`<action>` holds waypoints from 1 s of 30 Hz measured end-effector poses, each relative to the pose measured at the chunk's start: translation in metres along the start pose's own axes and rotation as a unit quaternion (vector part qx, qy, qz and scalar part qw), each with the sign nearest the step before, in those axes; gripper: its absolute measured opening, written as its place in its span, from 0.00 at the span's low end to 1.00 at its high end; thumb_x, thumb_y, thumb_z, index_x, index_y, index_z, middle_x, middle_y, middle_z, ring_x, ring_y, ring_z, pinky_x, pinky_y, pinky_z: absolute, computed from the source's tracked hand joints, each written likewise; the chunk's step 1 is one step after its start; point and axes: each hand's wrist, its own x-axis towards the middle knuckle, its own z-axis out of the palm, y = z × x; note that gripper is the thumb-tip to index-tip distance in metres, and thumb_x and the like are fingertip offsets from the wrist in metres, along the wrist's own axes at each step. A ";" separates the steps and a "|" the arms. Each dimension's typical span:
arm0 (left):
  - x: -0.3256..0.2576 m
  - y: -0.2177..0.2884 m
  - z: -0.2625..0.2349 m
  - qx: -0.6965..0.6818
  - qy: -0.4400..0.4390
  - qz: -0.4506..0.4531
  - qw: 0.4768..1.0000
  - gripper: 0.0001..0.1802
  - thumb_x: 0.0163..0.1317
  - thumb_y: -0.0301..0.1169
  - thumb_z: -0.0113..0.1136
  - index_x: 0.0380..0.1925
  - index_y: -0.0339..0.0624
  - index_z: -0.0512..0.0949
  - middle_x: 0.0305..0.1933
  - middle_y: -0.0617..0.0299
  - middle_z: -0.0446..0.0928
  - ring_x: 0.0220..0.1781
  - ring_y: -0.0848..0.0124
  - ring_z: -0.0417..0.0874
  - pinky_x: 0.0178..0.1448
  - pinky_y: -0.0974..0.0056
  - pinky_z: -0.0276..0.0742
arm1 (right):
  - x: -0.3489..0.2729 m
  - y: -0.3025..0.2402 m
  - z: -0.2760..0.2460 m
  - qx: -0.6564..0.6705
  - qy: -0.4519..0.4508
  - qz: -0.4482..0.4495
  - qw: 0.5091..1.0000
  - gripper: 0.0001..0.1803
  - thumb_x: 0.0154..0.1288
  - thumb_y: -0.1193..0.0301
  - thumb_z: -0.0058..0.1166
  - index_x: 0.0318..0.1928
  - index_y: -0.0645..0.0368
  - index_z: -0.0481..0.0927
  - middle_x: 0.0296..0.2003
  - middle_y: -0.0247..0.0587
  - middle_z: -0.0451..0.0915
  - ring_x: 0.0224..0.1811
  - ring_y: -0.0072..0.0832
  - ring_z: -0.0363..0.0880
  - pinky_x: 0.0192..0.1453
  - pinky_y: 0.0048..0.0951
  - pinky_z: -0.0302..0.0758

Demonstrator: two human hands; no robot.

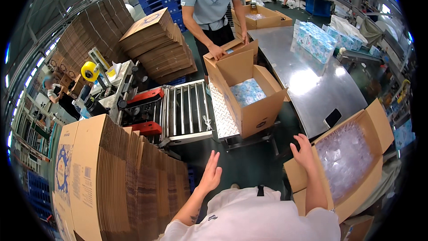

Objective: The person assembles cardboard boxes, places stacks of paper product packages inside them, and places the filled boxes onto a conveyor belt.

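Observation:
My left hand [211, 172] is raised in front of me with its fingers stretched out, holding nothing. To the right, my right hand [303, 152] is also empty, fingers apart, beside the open carton [327, 182] of clear plastic pieces [345, 157]. Beyond both hands, an open cardboard box [262, 118] stands on a patterned metal stand [223, 111]. Blue-and-white packs [248, 93] lie inside it. Across from me, a co-worker [209, 4] in a light blue shirt has both hands at the far flaps of the boxes there.
Flat cartons [120, 178] stand in a tall stack at my left. Ahead on the left is a roller conveyor [185, 109] with red parts. A steel table [290, 62] on the right bears wrapped blue packs [315, 40] and a phone [332, 118]. More cartons [158, 44] are piled behind the conveyor.

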 end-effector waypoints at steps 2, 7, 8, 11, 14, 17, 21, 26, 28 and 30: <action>0.008 0.009 0.017 0.004 -0.010 -0.006 1.000 0.28 0.66 0.39 0.39 0.63 0.37 0.54 0.68 0.39 0.45 0.70 0.49 0.48 0.69 0.56 0.45 | -0.012 0.013 -0.010 -0.011 0.022 0.037 0.999 0.19 0.55 0.67 0.54 0.46 0.63 0.73 0.50 0.56 0.68 0.54 0.50 0.65 0.58 0.41 0.62; 0.037 0.028 0.063 0.063 -0.086 0.033 0.994 0.28 0.64 0.37 0.42 0.63 0.40 0.54 0.68 0.41 0.46 0.69 0.50 0.48 0.69 0.54 0.45 | -0.041 0.084 -0.027 -0.278 0.101 0.017 0.955 0.24 0.55 0.63 0.52 0.51 0.59 0.69 0.57 0.58 0.61 0.59 0.51 0.58 0.61 0.51 0.54; 0.045 0.030 0.070 0.083 -0.090 0.039 0.992 0.28 0.64 0.35 0.43 0.63 0.40 0.54 0.68 0.42 0.46 0.69 0.51 0.49 0.69 0.55 0.46 | -0.045 0.100 -0.030 -0.315 0.114 0.023 0.942 0.26 0.56 0.61 0.51 0.54 0.58 0.68 0.58 0.58 0.59 0.61 0.51 0.57 0.62 0.52 0.52; 0.075 0.041 0.090 0.128 -0.103 0.019 0.986 0.29 0.65 0.41 0.42 0.63 0.42 0.53 0.68 0.44 0.46 0.70 0.51 0.48 0.68 0.49 0.45 | -0.061 0.141 -0.037 -0.362 0.057 0.140 0.920 0.33 0.57 0.56 0.48 0.62 0.52 0.60 0.61 0.58 0.56 0.63 0.52 0.54 0.63 0.51 0.52; 0.104 0.031 0.105 0.148 -0.084 -0.040 0.985 0.30 0.65 0.45 0.41 0.63 0.43 0.54 0.68 0.45 0.46 0.70 0.52 0.47 0.67 0.45 0.45 | -0.060 0.150 -0.039 -0.330 -0.009 0.186 0.925 0.34 0.59 0.55 0.47 0.64 0.49 0.57 0.62 0.57 0.54 0.63 0.53 0.53 0.64 0.51 0.52; 0.123 0.004 0.109 0.161 -0.040 -0.117 0.979 0.33 0.63 0.49 0.42 0.62 0.42 0.54 0.67 0.43 0.49 0.70 0.52 0.48 0.67 0.43 0.45 | -0.058 0.168 -0.029 -0.307 -0.027 0.171 0.936 0.32 0.61 0.54 0.44 0.65 0.48 0.56 0.62 0.57 0.54 0.64 0.52 0.52 0.64 0.51 0.51; 0.156 -0.047 0.112 0.021 0.126 -0.210 0.969 0.39 0.60 0.51 0.46 0.60 0.30 0.54 0.61 0.34 0.57 0.66 0.47 0.54 0.68 0.56 0.52 | -0.056 0.183 -0.011 -0.244 -0.042 0.145 0.958 0.31 0.63 0.54 0.42 0.62 0.57 0.59 0.61 0.59 0.56 0.62 0.53 0.55 0.63 0.49 0.53; 0.225 -0.058 0.105 0.237 0.189 -0.161 0.939 0.48 0.51 0.48 0.60 0.65 0.41 0.45 0.66 0.33 0.42 0.68 0.42 0.46 0.66 0.48 0.51 | -0.058 0.173 -0.015 -0.176 -0.078 0.163 0.968 0.29 0.61 0.55 0.46 0.54 0.66 0.67 0.50 0.62 0.69 0.53 0.53 0.67 0.56 0.44 0.64; 0.245 -0.051 0.092 0.333 0.185 -0.100 0.919 0.50 0.47 0.45 0.63 0.65 0.45 0.45 0.67 0.36 0.39 0.69 0.43 0.41 0.65 0.40 0.46 | -0.050 0.160 -0.014 -0.129 -0.061 0.149 0.978 0.26 0.58 0.57 0.50 0.47 0.67 0.72 0.40 0.60 0.75 0.43 0.52 0.73 0.47 0.43 0.70; 0.253 -0.046 0.072 0.422 0.098 -0.021 0.901 0.49 0.43 0.44 0.65 0.65 0.57 0.49 0.68 0.42 0.43 0.71 0.47 0.39 0.64 0.35 0.42 | -0.043 0.147 -0.013 -0.119 -0.087 0.131 0.980 0.20 0.56 0.60 0.53 0.39 0.68 0.74 0.32 0.57 0.76 0.36 0.52 0.74 0.41 0.46 0.69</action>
